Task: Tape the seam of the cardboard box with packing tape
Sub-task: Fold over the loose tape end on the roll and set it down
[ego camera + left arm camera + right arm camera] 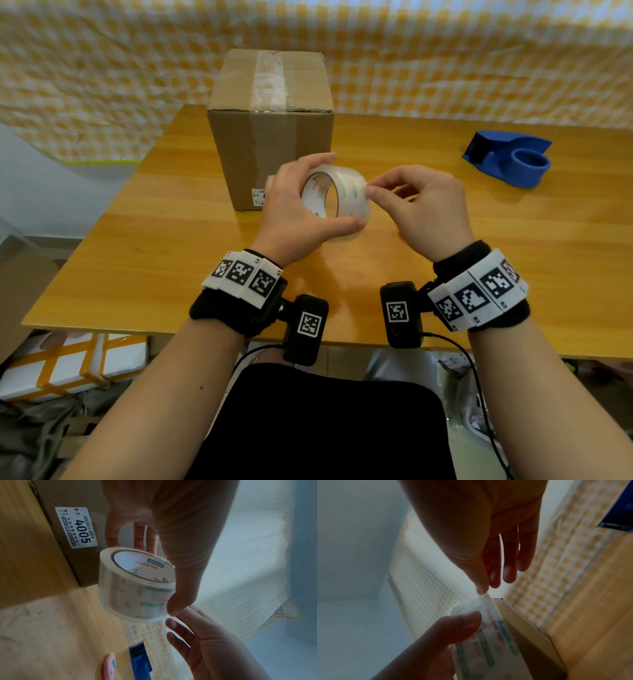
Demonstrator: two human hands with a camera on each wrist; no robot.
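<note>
Left hand (294, 212) curled around clear packing tape roll (337, 195) held above wooden table (137, 240), right hand (424, 205) thumb and forefinger pinching the tape's free end, cardboard box (270, 130) upright just behind, blue dispenser (510, 157) well to the right

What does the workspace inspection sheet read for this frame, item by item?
Surface: wooden table, bare grain showing.
Job's things: cardboard box upright, old tape on top; clear packing tape roll held above the table.
Clutter: blue tape dispenser; pink object beside it.
Grippers: left hand grips the roll; right hand pinches the tape end.
Cables: black cable from the wrist cameras.
Surroundings: yellow checked cloth behind; boxes under the table.
</note>
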